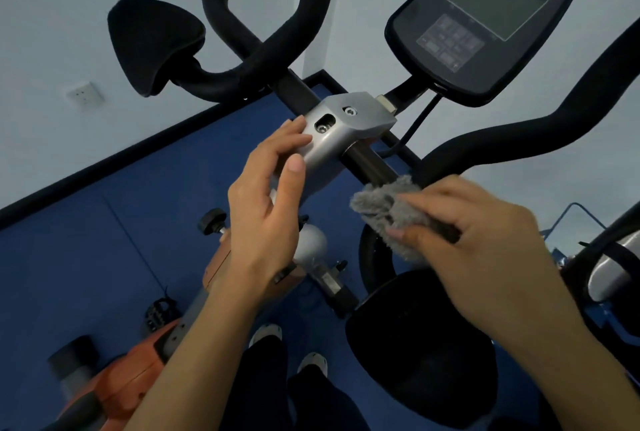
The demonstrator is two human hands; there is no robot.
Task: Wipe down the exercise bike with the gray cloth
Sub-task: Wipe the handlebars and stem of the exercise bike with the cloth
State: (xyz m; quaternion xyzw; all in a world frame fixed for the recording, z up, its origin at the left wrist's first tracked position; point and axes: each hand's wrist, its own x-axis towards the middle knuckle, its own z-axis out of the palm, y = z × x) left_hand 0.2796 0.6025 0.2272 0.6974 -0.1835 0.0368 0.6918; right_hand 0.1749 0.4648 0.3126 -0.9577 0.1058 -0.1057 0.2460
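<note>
The exercise bike fills the view, with black handlebars (277, 39), a dark console screen (485, 18) and a silver clamp block (346, 126) on the black crossbar. My left hand (266, 202) rests its fingers and thumb against the left side of the silver clamp block. The fluffy gray cloth (388, 212) is bunched in my right hand (485, 243), which presses it against the crossbar just right of the clamp. Part of the cloth is hidden under my fingers.
An orange bike frame (131, 375) with a black knob (211, 221) and a pedal (157, 313) lies below left. A black elbow pad (152, 43) is at upper left, another (419, 344) sits under my right forearm. Blue floor, white walls, my shoes (266, 332).
</note>
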